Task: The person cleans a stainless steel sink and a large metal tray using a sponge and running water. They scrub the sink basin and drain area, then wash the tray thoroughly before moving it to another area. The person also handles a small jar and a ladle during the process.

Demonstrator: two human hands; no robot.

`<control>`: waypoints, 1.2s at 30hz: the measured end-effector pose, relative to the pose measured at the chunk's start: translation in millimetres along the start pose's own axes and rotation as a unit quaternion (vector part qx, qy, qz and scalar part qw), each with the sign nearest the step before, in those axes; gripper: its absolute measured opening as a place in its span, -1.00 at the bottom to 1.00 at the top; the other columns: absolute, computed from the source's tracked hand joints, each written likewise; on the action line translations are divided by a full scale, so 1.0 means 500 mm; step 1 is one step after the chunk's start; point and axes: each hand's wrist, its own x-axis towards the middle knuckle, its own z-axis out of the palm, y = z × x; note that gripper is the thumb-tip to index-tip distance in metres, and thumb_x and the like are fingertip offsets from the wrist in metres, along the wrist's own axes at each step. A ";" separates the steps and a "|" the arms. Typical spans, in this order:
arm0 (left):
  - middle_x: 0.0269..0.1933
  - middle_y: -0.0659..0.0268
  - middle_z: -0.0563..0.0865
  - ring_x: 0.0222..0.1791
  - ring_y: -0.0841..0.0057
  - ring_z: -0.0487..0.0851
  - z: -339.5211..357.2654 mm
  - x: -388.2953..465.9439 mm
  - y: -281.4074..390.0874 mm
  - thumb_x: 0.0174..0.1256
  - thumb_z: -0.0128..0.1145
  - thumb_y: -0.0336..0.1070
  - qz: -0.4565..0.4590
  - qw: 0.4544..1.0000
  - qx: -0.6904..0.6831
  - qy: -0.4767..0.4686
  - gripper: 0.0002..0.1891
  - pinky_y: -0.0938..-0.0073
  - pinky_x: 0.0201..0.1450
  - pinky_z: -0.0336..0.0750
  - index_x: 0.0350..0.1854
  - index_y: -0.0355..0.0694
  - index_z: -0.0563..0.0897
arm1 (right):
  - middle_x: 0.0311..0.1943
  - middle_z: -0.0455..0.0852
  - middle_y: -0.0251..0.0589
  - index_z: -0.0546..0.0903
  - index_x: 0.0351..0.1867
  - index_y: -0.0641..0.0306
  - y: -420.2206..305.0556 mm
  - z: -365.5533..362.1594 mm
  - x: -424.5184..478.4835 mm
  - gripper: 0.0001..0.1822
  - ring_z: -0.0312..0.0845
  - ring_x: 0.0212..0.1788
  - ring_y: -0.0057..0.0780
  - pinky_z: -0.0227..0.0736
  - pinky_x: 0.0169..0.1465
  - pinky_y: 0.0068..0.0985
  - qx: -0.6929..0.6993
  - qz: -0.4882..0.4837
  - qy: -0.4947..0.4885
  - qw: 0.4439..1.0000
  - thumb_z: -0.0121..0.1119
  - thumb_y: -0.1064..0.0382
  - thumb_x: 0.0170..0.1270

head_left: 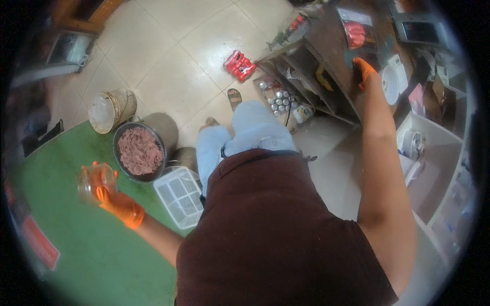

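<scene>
My left hand [120,206], in an orange glove, grips a clear plastic container [87,187] above the green surface at the left. Orange fingers show through its transparent wall. Close by is a dark round bowl [164,153] heaped with pinkish shredded, meat-like food [139,151]. My right hand [366,72], gloved in orange too, is stretched out to the dark wooden counter [325,34] at upper right. Its fingers are spread, with nothing visible between them; whether they touch the counter cannot be told. A white round lid or dish [389,85] lies just right of that hand.
A white perforated basket [180,197] sits beside my left leg. Beyond the bowl stands a stained bucket [122,103]. Red shrink-wrapped cans [239,65] lie on the tiled floor, near a tray of cans [279,101]. Open shelves [314,72] and a white drawer [436,153] flank my right arm.
</scene>
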 end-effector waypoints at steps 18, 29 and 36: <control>0.34 -0.02 0.44 0.29 0.19 0.46 0.186 0.224 0.078 0.27 0.04 0.24 -0.015 0.997 0.025 -0.066 -0.18 0.35 0.14 0.48 0.44 -0.22 0.24 | -0.21 0.52 -0.35 0.58 -0.19 0.07 0.046 -0.030 -0.053 -0.37 0.37 -0.26 -0.48 0.38 -0.26 -0.37 0.031 0.102 0.074 0.992 0.52 -0.20 -0.27; 0.29 0.00 0.49 0.23 0.25 0.49 0.229 0.228 0.038 0.17 0.15 0.25 -0.032 0.996 -0.022 -0.077 -0.10 0.33 0.09 0.49 0.43 -0.30 0.26 | -0.42 0.54 -0.36 0.53 -0.04 0.20 -0.010 -0.053 -0.404 -0.55 0.44 -0.39 -0.57 0.35 -0.31 -0.59 -0.102 -0.077 -0.459 0.879 0.37 0.22 0.01; 0.28 0.02 0.51 0.23 0.26 0.50 0.261 0.246 0.042 0.12 0.18 0.28 -0.012 0.997 -0.034 -0.061 -0.06 0.33 0.09 0.46 0.43 -0.30 0.26 | -0.20 0.54 -0.41 0.45 0.18 0.16 -0.155 0.125 -0.412 -0.20 0.38 -0.12 -0.57 0.37 -0.19 -0.47 -0.430 -0.099 -0.561 0.700 0.45 -0.06 -0.16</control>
